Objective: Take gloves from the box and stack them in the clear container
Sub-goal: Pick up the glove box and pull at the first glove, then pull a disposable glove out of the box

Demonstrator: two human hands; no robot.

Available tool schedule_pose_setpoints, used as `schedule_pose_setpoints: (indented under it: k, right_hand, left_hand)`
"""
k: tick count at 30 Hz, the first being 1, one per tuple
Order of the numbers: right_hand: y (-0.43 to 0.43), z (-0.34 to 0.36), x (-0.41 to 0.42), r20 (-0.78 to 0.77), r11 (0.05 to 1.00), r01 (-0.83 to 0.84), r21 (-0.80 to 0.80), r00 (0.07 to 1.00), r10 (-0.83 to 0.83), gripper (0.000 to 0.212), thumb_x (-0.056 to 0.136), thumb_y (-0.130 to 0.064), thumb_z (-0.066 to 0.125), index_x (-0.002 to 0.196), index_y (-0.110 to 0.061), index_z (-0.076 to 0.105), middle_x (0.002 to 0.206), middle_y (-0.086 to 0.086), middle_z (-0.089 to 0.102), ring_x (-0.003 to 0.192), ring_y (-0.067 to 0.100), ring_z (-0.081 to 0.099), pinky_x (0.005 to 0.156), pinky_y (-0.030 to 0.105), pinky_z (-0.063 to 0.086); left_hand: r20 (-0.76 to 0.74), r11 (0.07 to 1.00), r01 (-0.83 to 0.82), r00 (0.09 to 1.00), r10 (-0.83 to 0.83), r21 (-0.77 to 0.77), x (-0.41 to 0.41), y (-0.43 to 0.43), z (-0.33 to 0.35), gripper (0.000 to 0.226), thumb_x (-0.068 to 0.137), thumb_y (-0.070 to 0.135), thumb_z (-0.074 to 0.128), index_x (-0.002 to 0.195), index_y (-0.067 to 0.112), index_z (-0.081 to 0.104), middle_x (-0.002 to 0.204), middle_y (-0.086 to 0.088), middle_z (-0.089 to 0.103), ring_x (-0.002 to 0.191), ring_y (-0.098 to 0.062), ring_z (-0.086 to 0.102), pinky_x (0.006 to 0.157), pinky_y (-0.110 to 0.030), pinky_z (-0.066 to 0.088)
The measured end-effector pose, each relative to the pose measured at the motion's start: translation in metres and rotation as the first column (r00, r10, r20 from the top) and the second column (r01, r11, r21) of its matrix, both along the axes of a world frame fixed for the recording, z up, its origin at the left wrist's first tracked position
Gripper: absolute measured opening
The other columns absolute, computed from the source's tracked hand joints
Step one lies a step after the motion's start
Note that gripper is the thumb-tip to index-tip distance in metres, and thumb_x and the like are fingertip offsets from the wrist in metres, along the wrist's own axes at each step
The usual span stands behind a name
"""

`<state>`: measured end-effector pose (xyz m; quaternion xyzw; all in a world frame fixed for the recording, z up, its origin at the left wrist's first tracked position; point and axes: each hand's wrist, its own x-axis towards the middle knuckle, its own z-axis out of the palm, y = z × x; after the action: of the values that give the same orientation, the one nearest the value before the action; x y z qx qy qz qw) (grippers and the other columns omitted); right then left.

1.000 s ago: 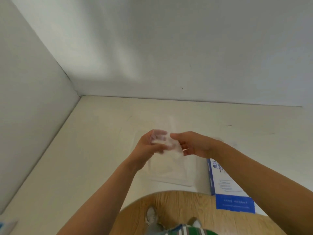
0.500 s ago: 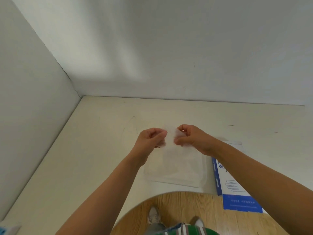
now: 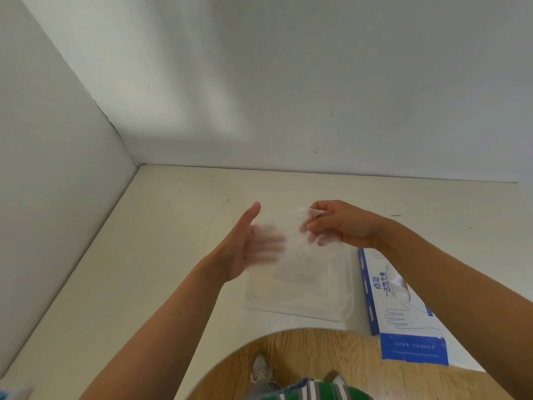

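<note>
A thin clear plastic glove point(image 3: 291, 243) hangs in the air above the clear container point(image 3: 343, 301), which lies flat on the cream table. My right hand point(image 3: 337, 226) pinches the glove's top edge with curled fingers. My left hand point(image 3: 253, 246) is spread flat, thumb up, its fingers blurred against the glove's left side. The blue and white glove box point(image 3: 403, 313) lies to the right of the container, partly under my right forearm.
The cream table point(image 3: 144, 269) fits into a corner of white walls at the left and back. Its front edge curves inward around me, with wooden floor and my shoes point(image 3: 261, 369) below. A small blue and white object point(image 3: 11, 394) sits at the bottom left corner.
Both hands pinched the glove close together before. Now my left hand has let go and spread flat, moving left, while my right hand still holds the glove up.
</note>
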<state>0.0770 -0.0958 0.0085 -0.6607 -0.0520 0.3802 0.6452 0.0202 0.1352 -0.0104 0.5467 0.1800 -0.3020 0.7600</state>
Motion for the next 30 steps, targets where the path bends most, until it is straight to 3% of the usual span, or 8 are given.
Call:
schedule_pose_setpoints:
  k: [6,9,12,14,17,21,25,30]
  right_hand:
    - [0.011,0.004,0.006,0.081,0.945,-0.074,-0.317,0.991,0.104,0.021,0.084,-0.003,0.071,0.101,-0.004,0.058,0.073,0.005,0.067,0.053,0.012,0.058,0.043,0.019,0.04]
    - [0.004,-0.006,0.01,0.197,0.86,0.056,-0.507,0.979,0.052,0.036,0.081,-0.012,0.076,0.111,-0.006,0.057,0.085,0.008,0.066,0.063,0.015,0.06,0.051,0.022,0.045]
    - [0.006,-0.019,0.002,0.705,0.754,0.381,-0.536,0.692,0.152,0.041,0.077,-0.023,0.077,0.113,-0.017,0.058,0.108,0.002,0.059,0.095,0.018,0.057,0.084,0.033,0.047]
    - [0.019,-0.02,-0.016,0.874,0.84,0.394,-0.372,0.452,0.176,0.027,0.079,-0.02,0.072,0.104,-0.021,0.062,0.102,-0.004,0.057,0.089,0.012,0.053,0.083,0.028,0.044]
    - [0.04,-0.036,-0.042,0.731,0.819,0.125,-0.559,0.54,0.417,0.021,0.087,-0.021,0.065,0.106,-0.023,0.06,0.098,-0.006,0.055,0.078,0.009,0.052,0.075,0.025,0.046]
    - [0.051,-0.086,-0.052,0.176,0.376,-0.155,-0.914,0.684,0.708,0.068,0.089,-0.029,0.067,0.146,-0.025,0.03,0.131,0.009,0.041,0.105,0.026,0.056,0.085,0.035,0.048]
    - [0.054,-0.12,-0.053,0.065,0.307,-0.206,-0.929,0.726,0.685,0.098,0.083,-0.03,0.074,0.155,-0.027,0.007,0.145,0.014,0.026,0.117,0.032,0.052,0.091,0.038,0.048]
    - [0.058,-0.134,-0.054,0.052,0.309,-0.215,-0.926,0.741,0.669,0.107,0.082,-0.028,0.075,0.154,-0.025,-0.004,0.15,0.015,0.016,0.121,0.033,0.048,0.096,0.038,0.048]
  left_hand:
    - [0.2,0.931,-0.097,0.979,0.026,0.352,0.001,-0.013,-0.019,0.01,0.094,0.014,0.062,0.091,0.006,0.065,0.073,-0.007,0.056,0.049,-0.01,0.052,0.05,-0.021,0.046]
    - [0.323,0.653,-0.153,0.935,-0.147,0.742,0.002,-0.013,-0.037,0.014,0.098,0.021,0.053,0.098,0.009,0.059,0.069,0.001,0.053,0.049,-0.012,0.046,0.047,-0.022,0.037]
    - [0.315,0.326,-0.181,0.848,-0.427,0.928,0.001,-0.017,-0.051,0.016,0.102,0.023,0.042,0.103,0.011,0.053,0.074,0.0,0.055,0.065,-0.02,0.05,0.059,-0.031,0.039]
    - [0.268,0.195,-0.193,0.812,-0.518,0.962,0.003,-0.025,-0.057,0.014,0.103,0.02,0.036,0.105,0.011,0.048,0.081,-0.003,0.057,0.07,-0.025,0.052,0.059,-0.033,0.039]
    - [0.124,0.053,-0.115,0.794,-0.595,0.992,0.005,-0.032,-0.068,0.011,0.099,0.01,0.04,0.11,0.013,0.042,0.091,-0.006,0.061,0.071,-0.025,0.056,0.059,-0.033,0.042]
    - [-0.047,-0.061,0.009,0.748,-0.662,0.998,0.008,-0.03,-0.082,0.022,0.097,0.008,0.046,0.118,0.01,0.041,0.097,-0.009,0.06,0.08,-0.027,0.061,0.062,-0.032,0.043]
    - [-0.161,-0.07,0.151,0.761,-0.628,0.986,0.007,-0.03,-0.081,0.034,0.101,0.026,0.047,0.127,0.007,0.039,0.118,-0.014,0.053,0.104,-0.03,0.057,0.076,-0.034,0.043]
    - [0.023,-0.118,-0.171,0.654,-0.756,0.978,-0.002,-0.048,-0.069,0.033,0.09,0.014,0.056,0.121,0.011,0.045,0.117,-0.008,0.046,0.097,-0.023,0.05,0.076,-0.029,0.045]
